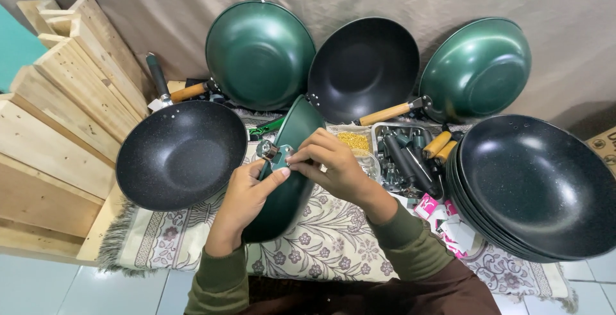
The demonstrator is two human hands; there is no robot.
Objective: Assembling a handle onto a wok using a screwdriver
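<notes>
Green wok (285, 190): held on edge over the patterned mat (321, 244); left hand (247, 196) clasped at the rim, right hand (330, 161) pinching the metal bracket (273, 153). Judged rigid, heavy, smooth-coated; best gripped at the rim.

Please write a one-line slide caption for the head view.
Left hand steadies a green wok on edge; right hand fingers its metal handle bracket.
</notes>
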